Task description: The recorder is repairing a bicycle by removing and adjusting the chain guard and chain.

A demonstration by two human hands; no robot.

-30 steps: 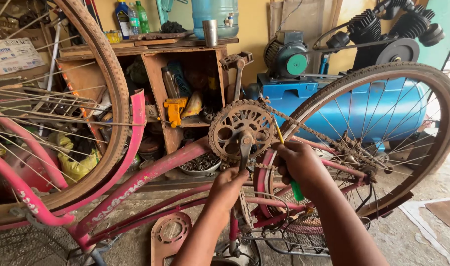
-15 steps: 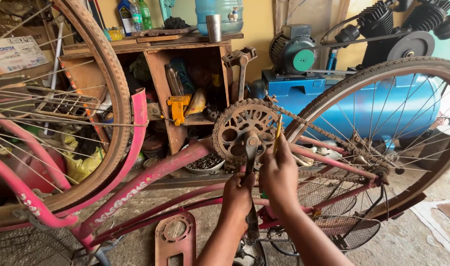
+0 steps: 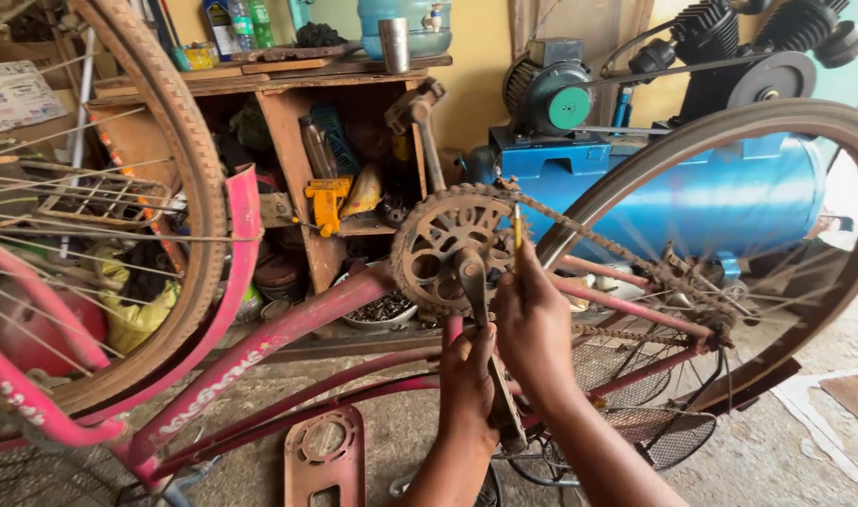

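A pink bicycle frame stands upside down in front of me. Its rusty chainring carries a rusty chain that runs to the rear wheel. My left hand is wrapped around the crank arm, which hangs down from the chainring's centre. My right hand is just right of the crank and holds a thin yellow-shafted tool with its tip up against the chainring's right edge. Most of the tool's handle is hidden inside the fist.
The front wheel fills the left. A pink chain guard lies on the concrete floor. Behind stand a cluttered wooden shelf and a blue air compressor. A bowl of small metal parts sits under the shelf.
My right hand has moved left from the chainstay to the chainring with the tool. My left hand has slid down and closed around the crank arm.
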